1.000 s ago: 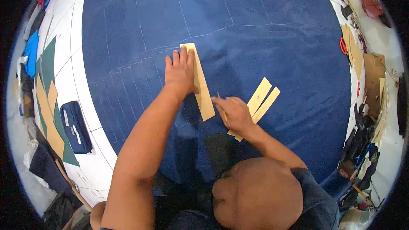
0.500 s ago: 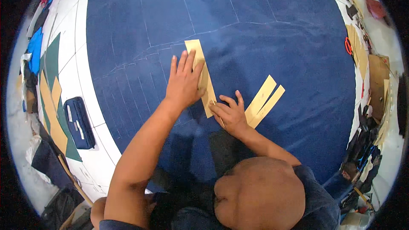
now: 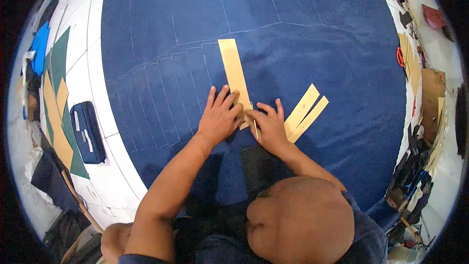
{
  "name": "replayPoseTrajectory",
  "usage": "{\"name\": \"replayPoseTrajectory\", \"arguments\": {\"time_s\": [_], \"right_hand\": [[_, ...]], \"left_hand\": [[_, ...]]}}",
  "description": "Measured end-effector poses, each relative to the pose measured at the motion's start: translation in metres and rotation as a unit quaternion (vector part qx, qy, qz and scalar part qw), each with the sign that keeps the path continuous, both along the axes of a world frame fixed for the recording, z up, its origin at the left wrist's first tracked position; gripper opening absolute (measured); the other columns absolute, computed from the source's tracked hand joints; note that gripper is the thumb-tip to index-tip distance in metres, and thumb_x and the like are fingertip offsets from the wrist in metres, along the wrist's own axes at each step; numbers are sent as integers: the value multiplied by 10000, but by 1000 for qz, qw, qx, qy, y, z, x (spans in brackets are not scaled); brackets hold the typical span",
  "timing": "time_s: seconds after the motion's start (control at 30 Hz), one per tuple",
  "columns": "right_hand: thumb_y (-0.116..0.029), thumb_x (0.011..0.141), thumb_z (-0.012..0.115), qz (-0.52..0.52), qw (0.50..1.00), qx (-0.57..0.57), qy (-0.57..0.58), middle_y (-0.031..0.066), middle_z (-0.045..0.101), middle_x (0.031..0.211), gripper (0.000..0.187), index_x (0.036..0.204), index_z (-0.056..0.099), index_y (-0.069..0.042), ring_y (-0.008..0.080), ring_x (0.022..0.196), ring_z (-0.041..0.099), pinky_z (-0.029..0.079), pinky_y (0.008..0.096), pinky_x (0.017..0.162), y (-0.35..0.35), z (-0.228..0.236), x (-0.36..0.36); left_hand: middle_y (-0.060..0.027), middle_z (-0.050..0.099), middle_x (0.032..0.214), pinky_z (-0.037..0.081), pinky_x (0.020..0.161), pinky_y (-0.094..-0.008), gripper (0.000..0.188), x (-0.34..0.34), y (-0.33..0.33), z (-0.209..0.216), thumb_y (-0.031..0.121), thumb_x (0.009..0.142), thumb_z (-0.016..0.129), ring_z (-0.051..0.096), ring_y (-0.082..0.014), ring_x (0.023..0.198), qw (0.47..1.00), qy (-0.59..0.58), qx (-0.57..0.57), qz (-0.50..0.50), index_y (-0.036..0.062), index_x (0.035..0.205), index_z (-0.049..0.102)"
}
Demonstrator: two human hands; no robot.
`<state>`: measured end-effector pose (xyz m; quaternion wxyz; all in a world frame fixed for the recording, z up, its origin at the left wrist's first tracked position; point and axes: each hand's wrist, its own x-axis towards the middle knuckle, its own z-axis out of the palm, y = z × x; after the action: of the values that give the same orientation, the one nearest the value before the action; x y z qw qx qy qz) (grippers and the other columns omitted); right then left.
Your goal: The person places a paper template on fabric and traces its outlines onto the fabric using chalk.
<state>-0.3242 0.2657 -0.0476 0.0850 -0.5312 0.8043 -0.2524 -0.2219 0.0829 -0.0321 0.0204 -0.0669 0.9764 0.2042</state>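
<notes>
A long tan card strip (image 3: 231, 63) lies at a slant on dark blue fabric (image 3: 342, 117). My left hand (image 3: 221, 117) presses on the strip's near part, its fingers spread and holding nothing. Close by on the right, my right hand (image 3: 271, 130) pinches a thin, pale, pencil-like stick (image 3: 256, 130) at the strip's right edge, with its other fingers raised. The stick's tip is too small to make out. Thin white lines run over the fabric left of the strip and beyond it. Another tan card piece with a slit (image 3: 304, 115) lies right of my right hand.
To the left, a dark blue zip case (image 3: 88, 132) lies on white tiles, beside green card (image 3: 61, 63) and tan card pieces (image 3: 56, 117). Red-handled scissors (image 3: 399, 57) lie at the fabric's right edge. Dark scraps (image 3: 410, 171) are heaped at the lower right.
My left hand has slid toward me along the card strip, from its upper part to its near part. My right hand stays by the strip's near end. The whole view has shifted slightly.
</notes>
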Motion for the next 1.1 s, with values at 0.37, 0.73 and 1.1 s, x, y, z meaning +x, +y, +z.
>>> {"name": "replayPoseTrajectory", "arguments": {"time_s": [0.37,0.73,1.1], "right_hand": [[-123,964,627,-139,965,-75,-208,151,710,1036,173,1079,693,-12,332,961,683,542,392,851,-13,23,-25],[-70,922,651,-60,987,-98,-117,149,700,1003,110,1017,666,-17,337,916,687,561,420,811,-13,14,-23],[-77,909,663,18,992,-62,-105,148,672,976,125,1019,621,-34,343,906,666,546,426,812,10,15,-13]], "left_hand": [[-127,365,1586,206,1218,-561,496,-5,-1,-5,404,850,735,305,-327,1490,998,-37,-25,-45,120,1230,592],[-94,403,1557,191,1201,-614,614,-8,-2,2,410,832,747,345,-284,1468,999,-45,-8,-29,202,1377,559],[-87,411,1553,200,1191,-631,612,-13,-3,10,424,800,768,355,-280,1462,998,-59,-22,-31,211,1346,591]]}}
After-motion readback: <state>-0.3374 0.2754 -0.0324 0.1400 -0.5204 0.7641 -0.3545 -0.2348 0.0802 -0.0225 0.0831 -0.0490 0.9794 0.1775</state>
